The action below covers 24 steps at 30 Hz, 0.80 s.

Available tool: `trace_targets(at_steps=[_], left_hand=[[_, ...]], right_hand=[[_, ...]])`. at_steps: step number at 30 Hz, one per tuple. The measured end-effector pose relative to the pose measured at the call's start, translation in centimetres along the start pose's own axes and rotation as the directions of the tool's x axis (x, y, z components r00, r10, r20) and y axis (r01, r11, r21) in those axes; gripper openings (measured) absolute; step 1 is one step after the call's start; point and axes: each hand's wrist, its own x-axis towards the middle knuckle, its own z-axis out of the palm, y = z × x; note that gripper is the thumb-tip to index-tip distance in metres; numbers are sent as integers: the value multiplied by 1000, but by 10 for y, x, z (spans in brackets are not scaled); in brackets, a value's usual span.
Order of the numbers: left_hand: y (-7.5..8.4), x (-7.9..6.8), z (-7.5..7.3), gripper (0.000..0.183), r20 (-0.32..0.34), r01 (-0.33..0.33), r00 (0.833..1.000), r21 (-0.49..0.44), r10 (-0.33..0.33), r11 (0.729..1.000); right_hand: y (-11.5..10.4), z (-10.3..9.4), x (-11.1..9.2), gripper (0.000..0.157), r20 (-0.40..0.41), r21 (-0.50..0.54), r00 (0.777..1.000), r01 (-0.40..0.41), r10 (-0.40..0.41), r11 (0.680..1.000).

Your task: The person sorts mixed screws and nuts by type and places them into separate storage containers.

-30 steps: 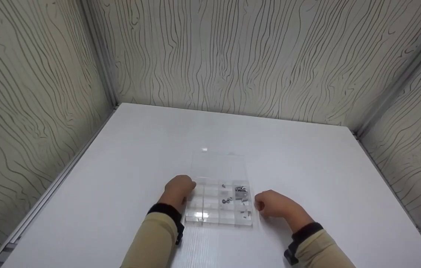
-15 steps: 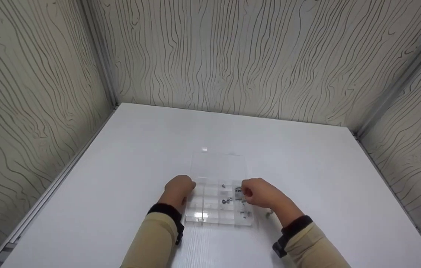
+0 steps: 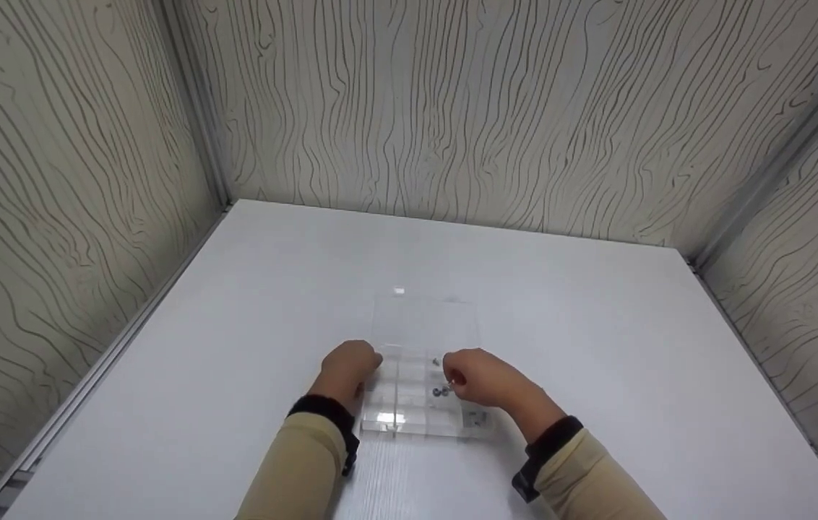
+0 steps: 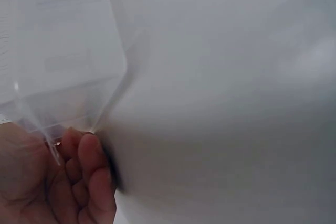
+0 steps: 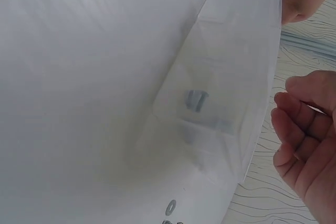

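A clear plastic compartment box lies on the table, its transparent lid folded back behind it. My left hand grips the box's left edge; the left wrist view has the clear wall between its curled fingers and palm. Over the right-hand compartments hovers my right hand, fingers bent, thumb tip close to the index fingertip. I cannot tell whether a small piece sits between those fingertips. Round metal nuts and a tiny screw-like piece lie in compartments beside it. The right hand hides other compartments.
A flat washer lies on the white table outside the box, with shiny bits close by at the right wrist view's lower edge. Wood-patterned panels enclose the table at back and sides.
My right hand has moved left from the table beside the box, over its right column, to near the nuts. My left hand and the box have stayed put.
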Motion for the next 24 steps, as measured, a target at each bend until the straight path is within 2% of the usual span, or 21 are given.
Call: trace_targets(at_steps=[5, 13, 17, 22, 24], left_hand=[[1, -4, 1, 35, -1, -9, 1000, -28, 9, 1000], [0, -5, 0, 33, 3, 0, 1000, -99, 0, 995], [0, -4, 0, 34, 0, -3, 1000, -82, 3, 997], [1, -3, 0, 36, 11, 10, 1000, -61, -9, 998], [1, -2, 0, 37, 13, 6, 1000, -42, -5, 999]], right_hand=[[1, 0, -4, 10, 1, 8, 1000, 25, -25, 1000], [13, -7, -10, 10, -11, 49, 998, -64, 64, 997], [25, -9, -15, 12, -56, 31, 994, -91, 93, 995], [42, -7, -22, 14, -64, -18, 971, -231, 230, 973], [47, -5, -25, 14, -24, -20, 954, -299, 298, 954]])
